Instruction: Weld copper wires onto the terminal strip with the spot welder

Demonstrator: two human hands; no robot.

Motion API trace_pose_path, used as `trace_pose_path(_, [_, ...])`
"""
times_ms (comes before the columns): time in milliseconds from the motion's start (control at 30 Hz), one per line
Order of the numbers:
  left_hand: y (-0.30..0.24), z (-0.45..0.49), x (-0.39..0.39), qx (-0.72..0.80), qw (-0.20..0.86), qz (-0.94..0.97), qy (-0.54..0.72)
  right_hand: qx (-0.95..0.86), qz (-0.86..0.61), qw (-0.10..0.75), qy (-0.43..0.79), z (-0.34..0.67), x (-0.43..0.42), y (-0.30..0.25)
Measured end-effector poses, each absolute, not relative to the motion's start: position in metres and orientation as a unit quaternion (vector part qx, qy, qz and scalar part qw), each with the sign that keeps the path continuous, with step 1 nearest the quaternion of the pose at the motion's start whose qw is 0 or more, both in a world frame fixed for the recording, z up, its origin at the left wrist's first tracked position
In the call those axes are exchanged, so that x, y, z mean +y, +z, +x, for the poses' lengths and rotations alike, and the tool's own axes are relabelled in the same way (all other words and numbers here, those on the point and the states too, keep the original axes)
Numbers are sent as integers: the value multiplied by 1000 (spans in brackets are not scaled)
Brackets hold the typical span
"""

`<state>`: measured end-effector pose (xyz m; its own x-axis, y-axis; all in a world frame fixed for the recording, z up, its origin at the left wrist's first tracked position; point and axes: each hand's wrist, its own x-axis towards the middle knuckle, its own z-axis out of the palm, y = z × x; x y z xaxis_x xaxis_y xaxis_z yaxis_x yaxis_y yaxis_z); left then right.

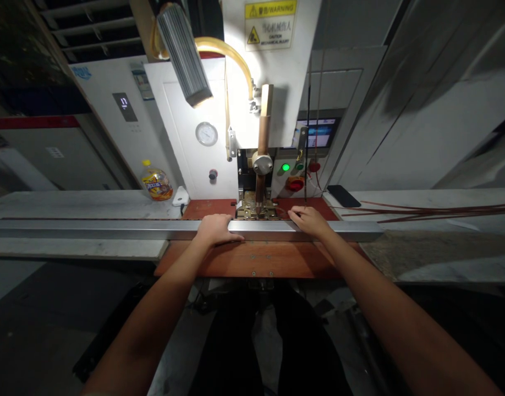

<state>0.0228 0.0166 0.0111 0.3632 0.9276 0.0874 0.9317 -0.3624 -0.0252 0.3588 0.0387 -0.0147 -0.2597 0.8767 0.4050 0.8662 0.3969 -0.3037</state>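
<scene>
Silver bar (261, 226): a long metal length lying crosswise in front of me, over the brown board (231, 261); it runs out of view on my left and ends a little past my right forearm.
Left hand (214, 229): astride the bar, thumb stretched along its near side and fingers over the far edge, so the metal sits in my clasp, directly under my palm.
Right hand (311, 221): lying across the bar, fingers curled and tips drawn together just beyond its far edge; I cannot tell whether they pinch anything.
Between my hands: a bare stretch of the bar, its upper face catching the light.
Copper-coloured rod (264, 132): upright just behind that bare stretch, its lower tip over the brass-coloured fixture (252, 206); my right fingertips are near it, to its right.
Lamp (184, 55): ribbed and grey, tilted above the machine's white front.
Green light (285, 167): glowing behind the fixture, with the red knob (295, 183) just below and to the right.
Gauge (207, 133): round, on the panel beyond my left hand.
Bottle (157, 181): yellow-capped, standing behind the bar on my left.
Reddish-brown rods (434, 210): a thin bundle lying to the right, near the dark flat slab (344, 196).
</scene>
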Motion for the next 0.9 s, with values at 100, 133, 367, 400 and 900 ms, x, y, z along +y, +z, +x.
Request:
trace_pose_path(100, [11, 23, 17, -562, 34, -826, -27, -797, -545, 260, 10, 359, 39, -14])
trace_pose_path(133, [11, 23, 17, -561, 33, -827, -27, -797, -546, 259, 9, 359, 39, -14])
trace_pose_path(367, [10, 22, 21, -563, 28, -825, -31, -795, -550, 254, 7, 359, 41, -12])
trace_pose_path(400, [10, 22, 21, -562, 28, -826, -31, -795, -550, 255, 8, 359, 42, -12])
trace_pose_path(900, [13, 23, 22, -565, 24, -825, -18, -798, -536, 263, 86, 359, 43, 0])
